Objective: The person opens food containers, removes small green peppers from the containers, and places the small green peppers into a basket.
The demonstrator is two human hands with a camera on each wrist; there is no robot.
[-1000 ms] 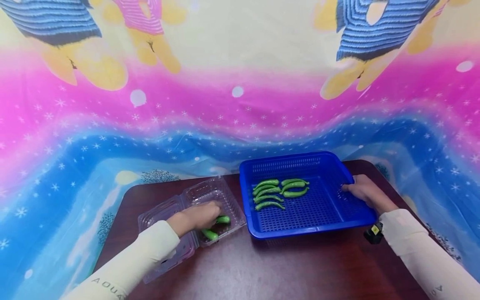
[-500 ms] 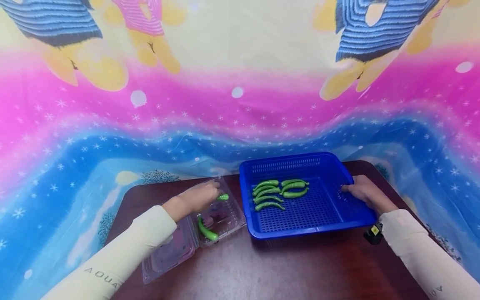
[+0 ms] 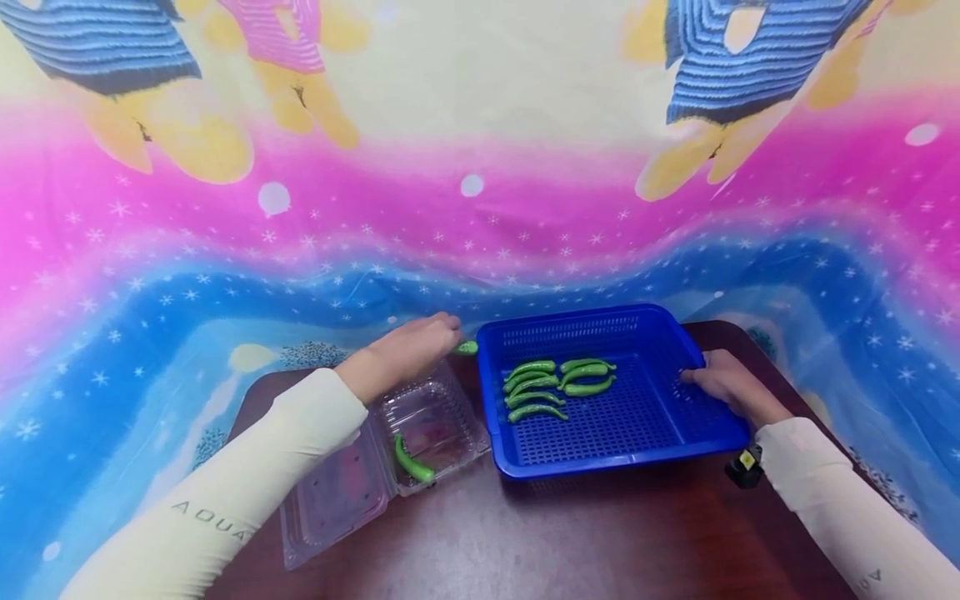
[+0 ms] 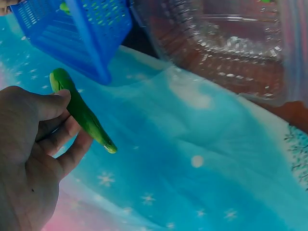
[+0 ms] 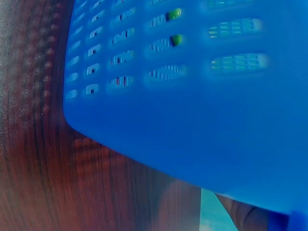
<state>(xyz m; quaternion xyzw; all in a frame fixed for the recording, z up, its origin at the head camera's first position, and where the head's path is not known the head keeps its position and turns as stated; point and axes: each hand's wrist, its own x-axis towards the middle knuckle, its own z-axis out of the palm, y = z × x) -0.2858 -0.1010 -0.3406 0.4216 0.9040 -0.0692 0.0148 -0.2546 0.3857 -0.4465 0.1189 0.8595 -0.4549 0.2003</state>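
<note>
Between thumb and fingers, my left hand [image 3: 405,354] pinches a green chili pepper [image 4: 85,115], which juts out beside the left rim of the blue basket [image 3: 622,458] in the head view. My right hand [image 3: 731,385] grips the basket's right rim; the right wrist view shows mostly the basket's slotted wall [image 5: 144,130]. Several green peppers [image 3: 536,397] lie in two columns on the left part of the basket floor. Below my left hand, the clear plastic clamshell box [image 3: 457,408] stands with its lid folded out, and one curved pepper [image 3: 414,461] lies inside it.
The box's lid [image 3: 337,492] lies to the left, partly behind my left sleeve [image 3: 247,475]. Everything stands on a dark wooden table [image 3: 525,542]. A patterned cloth [image 3: 465,242] hangs behind the table's far edge.
My left hand has picked a pepper out of the clear box and lifted it up, away and rightward to the basket's left rim. The right hand stays on the basket.
</note>
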